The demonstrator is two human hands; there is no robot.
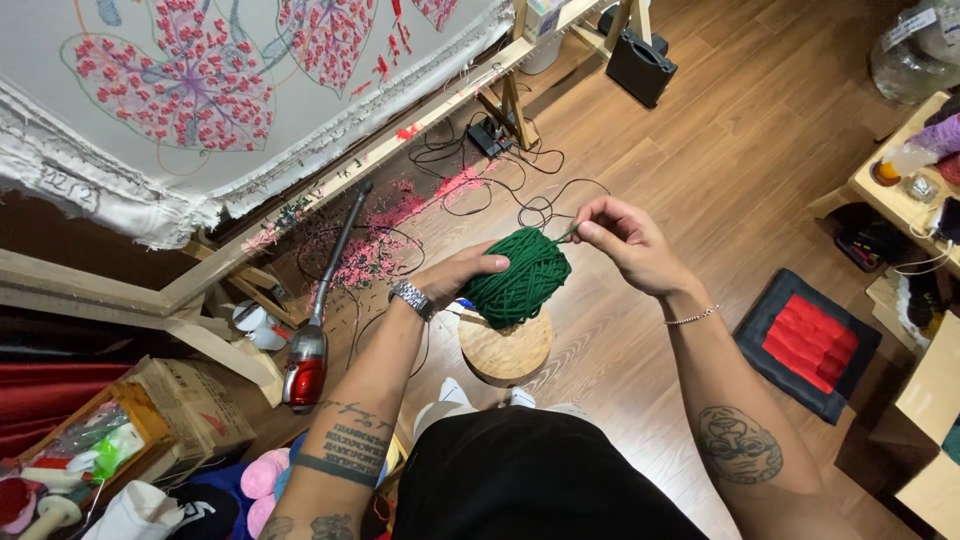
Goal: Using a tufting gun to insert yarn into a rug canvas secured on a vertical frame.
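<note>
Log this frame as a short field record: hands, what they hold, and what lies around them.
left hand: left hand cups the green yarn ball from the side
right hand: right hand pinches the yarn strand at the ball's top
below hands: round wooden stool on the wood floor
left side: tufting frame with pink-flowered cloth; red handheld vacuum leaning against it
right side: red and black cushion
floor debris: pink yarn scraps, black cables
</note>
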